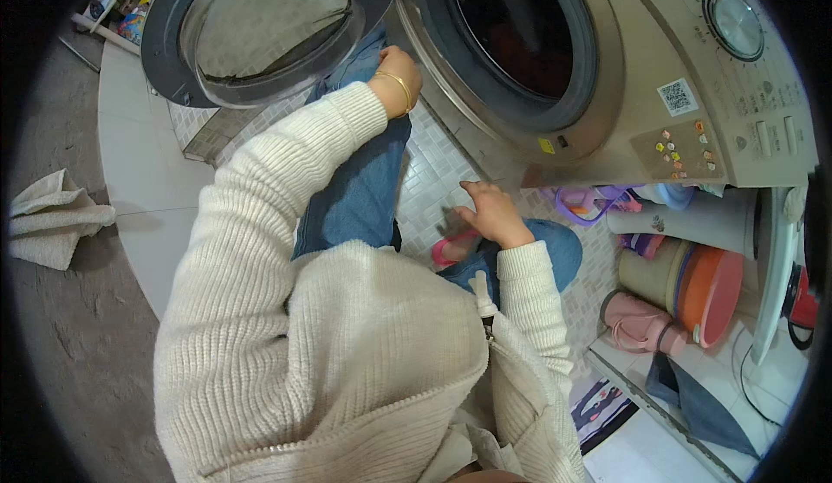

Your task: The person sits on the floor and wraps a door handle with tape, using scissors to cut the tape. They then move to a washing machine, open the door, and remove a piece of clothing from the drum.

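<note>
A front-loading washing machine [633,93] stands in front of me with its round glass door [277,32] swung out to the left. Behind the grey door seal [589,76] the drum [511,24] is dark, with something dim reddish inside. My left hand [400,69], with a gold bangle at the wrist, is over my left leg between the door and the machine; its fingers are mostly turned from view. Over my right knee is my right hand [498,214], thumb and fingers apart, holding nothing. Below the machine's front edge, a pink slipper [452,249] shows between my legs.
Under the machine's right side lie a purple-handled item [581,208], orange and beige round containers [711,297] and a pink bottle [641,323]. A dark grey cloth [702,405] hangs near a white ledge. At the far left, a cream towel [56,219] lies by the tiled edge.
</note>
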A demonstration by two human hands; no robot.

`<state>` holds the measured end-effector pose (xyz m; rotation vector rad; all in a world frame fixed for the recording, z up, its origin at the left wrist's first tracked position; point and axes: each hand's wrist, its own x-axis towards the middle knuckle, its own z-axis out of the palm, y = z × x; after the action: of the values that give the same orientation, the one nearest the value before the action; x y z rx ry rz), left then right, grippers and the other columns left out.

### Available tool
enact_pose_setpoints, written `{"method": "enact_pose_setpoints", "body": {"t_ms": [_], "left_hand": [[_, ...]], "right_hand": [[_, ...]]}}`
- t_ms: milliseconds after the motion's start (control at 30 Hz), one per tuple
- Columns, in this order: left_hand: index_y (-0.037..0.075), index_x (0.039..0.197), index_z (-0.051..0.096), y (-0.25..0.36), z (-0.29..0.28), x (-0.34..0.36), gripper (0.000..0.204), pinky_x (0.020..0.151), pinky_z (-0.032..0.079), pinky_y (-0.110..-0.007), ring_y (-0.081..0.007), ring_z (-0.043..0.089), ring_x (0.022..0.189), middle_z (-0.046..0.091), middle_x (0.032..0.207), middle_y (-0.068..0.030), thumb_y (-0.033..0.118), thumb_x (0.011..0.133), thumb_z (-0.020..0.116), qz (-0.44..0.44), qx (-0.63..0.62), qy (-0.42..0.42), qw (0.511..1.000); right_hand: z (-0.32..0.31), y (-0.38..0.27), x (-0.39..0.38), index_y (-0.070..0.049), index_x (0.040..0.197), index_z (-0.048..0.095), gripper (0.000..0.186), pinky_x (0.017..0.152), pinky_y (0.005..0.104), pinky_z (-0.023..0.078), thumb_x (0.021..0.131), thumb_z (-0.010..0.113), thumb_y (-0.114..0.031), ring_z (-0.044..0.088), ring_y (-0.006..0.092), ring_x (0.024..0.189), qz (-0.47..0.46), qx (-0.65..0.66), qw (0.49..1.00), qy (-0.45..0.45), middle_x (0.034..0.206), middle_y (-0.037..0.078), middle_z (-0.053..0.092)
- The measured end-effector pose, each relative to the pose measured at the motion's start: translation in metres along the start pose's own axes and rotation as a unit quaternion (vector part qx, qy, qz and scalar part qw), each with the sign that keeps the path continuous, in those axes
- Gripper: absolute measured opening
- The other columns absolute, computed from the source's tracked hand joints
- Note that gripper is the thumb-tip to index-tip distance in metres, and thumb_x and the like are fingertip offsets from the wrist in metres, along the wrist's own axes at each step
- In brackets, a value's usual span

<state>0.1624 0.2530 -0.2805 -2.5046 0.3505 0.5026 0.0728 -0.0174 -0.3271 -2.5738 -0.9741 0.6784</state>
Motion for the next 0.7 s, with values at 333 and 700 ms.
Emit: {"method": "enact_pose_setpoints", "body": {"t_ms": [333,700], "left_hand": [[0.002,0.114,0.065,0.010,-0.065,0.067,0.051,0.089,0.049,-0.043,-0.0368,0.063,0.103,0.065,0.110,-0.0237,0.042,0.083,0.064,-0.034,-0.548,0.199,0.811],[0.003,0.119,0.054,0.013,-0.069,0.123,0.046,0.091,0.047,-0.041,-0.0324,0.058,0.102,0.057,0.118,-0.0181,0.015,0.076,0.063,-0.153,-0.982,0.063,0.093]], "right_hand": [[0.029,0.014,-0.024,-0.004,0.122,0.057,0.049,0.088,0.0445,0.048,0.081,0.064,-0.029,0.058,0.0365,0.103,0.056,0.020,0.998,0.016,0.111,0.018,0.063],[0.031,0.010,-0.003,-0.005,0.118,0.060,0.044,0.086,0.0447,0.048,0.082,0.063,-0.032,0.060,0.0349,0.102,0.068,0.026,0.996,0.044,0.109,0.018,0.064]]}}
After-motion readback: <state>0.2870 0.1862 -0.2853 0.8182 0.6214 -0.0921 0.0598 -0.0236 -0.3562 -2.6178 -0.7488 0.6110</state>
